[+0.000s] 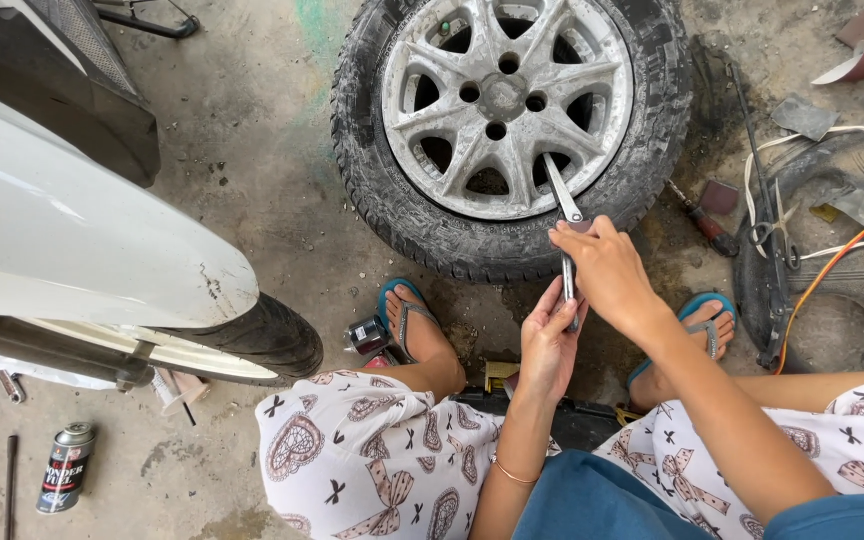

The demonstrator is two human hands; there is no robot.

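While both hands (pixel 577 300) clamp metal tool (pixel 564 225), fingers closed.

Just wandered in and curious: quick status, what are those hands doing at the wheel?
Both hands, left hand and right hand, gripping a metal tool. Tool tip rests at the rim edge, against the tire. Nothing blocking.

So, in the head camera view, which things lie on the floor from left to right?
Spray can → white car body → wheel, with left hand and right hand on a metal tool → screwdriver → orange cable.
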